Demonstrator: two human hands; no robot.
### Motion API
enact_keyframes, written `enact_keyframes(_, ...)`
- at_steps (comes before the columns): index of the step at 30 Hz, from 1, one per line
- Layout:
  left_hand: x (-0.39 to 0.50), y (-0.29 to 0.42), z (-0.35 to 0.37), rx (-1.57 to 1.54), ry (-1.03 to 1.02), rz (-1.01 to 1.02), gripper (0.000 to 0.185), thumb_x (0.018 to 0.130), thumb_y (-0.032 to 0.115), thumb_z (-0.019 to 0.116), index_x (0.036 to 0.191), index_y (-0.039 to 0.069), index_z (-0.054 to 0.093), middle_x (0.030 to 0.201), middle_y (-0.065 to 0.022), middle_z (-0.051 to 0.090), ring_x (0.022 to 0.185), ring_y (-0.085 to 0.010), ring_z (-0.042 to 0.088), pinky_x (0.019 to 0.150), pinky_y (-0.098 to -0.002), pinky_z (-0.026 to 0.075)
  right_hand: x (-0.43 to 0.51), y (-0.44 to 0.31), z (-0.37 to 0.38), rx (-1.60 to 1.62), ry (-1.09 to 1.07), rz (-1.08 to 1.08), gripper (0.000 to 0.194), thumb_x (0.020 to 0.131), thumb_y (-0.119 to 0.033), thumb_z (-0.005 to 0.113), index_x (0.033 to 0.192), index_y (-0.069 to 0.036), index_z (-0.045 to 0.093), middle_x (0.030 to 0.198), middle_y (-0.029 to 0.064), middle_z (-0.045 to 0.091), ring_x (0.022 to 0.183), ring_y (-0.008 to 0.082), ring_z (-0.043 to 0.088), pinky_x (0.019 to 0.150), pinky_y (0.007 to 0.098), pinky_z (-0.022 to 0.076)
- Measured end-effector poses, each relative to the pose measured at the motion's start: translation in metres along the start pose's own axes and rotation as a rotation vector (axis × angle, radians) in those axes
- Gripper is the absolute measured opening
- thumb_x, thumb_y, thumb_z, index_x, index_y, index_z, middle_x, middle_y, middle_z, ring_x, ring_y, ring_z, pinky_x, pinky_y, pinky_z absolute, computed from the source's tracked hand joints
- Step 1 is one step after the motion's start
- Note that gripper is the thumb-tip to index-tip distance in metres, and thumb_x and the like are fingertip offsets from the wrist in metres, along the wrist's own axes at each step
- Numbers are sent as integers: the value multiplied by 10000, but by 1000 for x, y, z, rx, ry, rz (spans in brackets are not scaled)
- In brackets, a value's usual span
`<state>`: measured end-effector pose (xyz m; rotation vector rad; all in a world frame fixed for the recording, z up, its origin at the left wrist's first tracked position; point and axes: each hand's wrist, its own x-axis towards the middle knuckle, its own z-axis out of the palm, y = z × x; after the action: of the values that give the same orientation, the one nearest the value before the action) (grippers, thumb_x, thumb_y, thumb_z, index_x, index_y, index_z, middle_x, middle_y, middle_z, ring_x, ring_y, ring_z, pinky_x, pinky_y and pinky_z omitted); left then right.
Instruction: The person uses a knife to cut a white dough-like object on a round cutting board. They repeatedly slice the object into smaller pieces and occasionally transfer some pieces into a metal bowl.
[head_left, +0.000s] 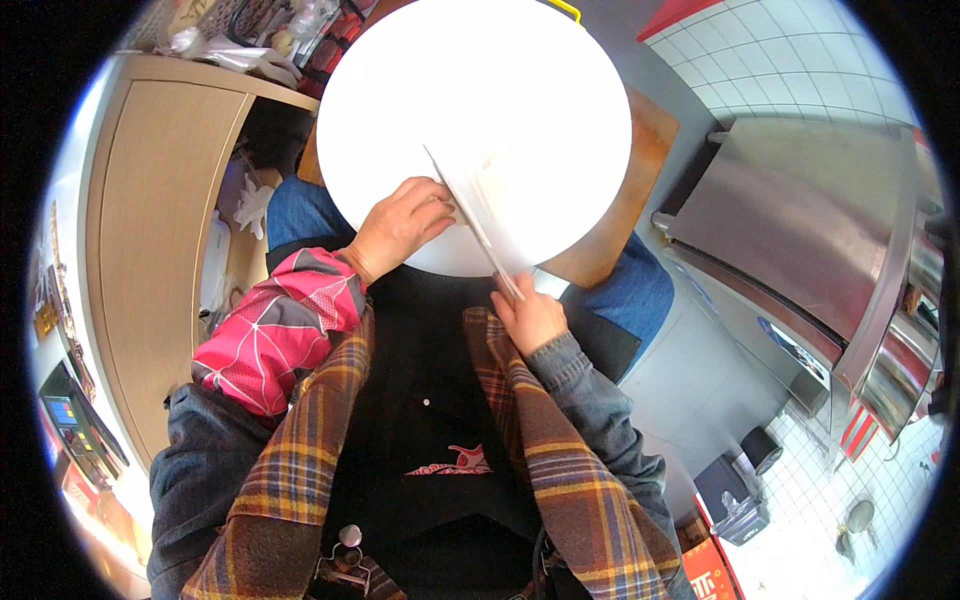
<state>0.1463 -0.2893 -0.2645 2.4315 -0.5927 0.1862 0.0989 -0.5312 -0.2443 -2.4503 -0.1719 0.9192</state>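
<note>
My right hand (531, 313) grips the handle end of a knife with a broad, thin blade (469, 214). The blade slants up and left across a round white cutting board (390, 82), which is so bright that its surface is washed out. Against the blade's left side, my left hand (409, 217) rests on the board with curled fingers. Something pale shows faintly by its fingertips, but whether they hold it is unclear. A faint pale piece (489, 176) lies on the blade's right side, too overexposed to identify.
The board sits on a wooden stool or low table (652, 142) between my knees. A wooden cabinet (161, 225) with an open compartment stands at left, with plastic bags (240, 56) on top. A stainless steel appliance (787, 217) stands at right. Bins (731, 495) sit on the lower-right floor.
</note>
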Motion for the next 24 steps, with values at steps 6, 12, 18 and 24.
enact_keyframes(6,1,2,-1,-2,24,-3,197,746,85,726,901,57,607,1023,-62,572,1008,-255,572,789,-330,518,27,-2,21,-6,44,17,285,897,-355,594,1060,-135,513,756,216,646,688,441,628,621,541,496)
enact_keyframes(12,-2,3,-2,-21,16,-32,196,749,70,723,922,65,629,1011,-55,577,992,-247,576,785,-324,518,21,7,10,107,71,-58,289,902,-324,595,1091,-113,542,779,209,648,726,416,639,627,498,503)
enact_keyframes(18,-4,0,-1,-32,3,-49,209,757,70,718,951,63,640,999,-52,580,967,-232,579,775,-317,517,7,6,-9,200,30,-144,307,894,-305,617,1109,-96,553,814,211,653,744,421,641,642,479,515)
enact_keyframes(24,-2,1,-2,-33,3,-53,212,761,76,715,959,63,641,999,-48,585,964,-225,580,771,-314,517,4,2,-14,153,-6,-95,309,890,-309,621,1123,-116,561,813,213,655,749,423,641,647,485,516)
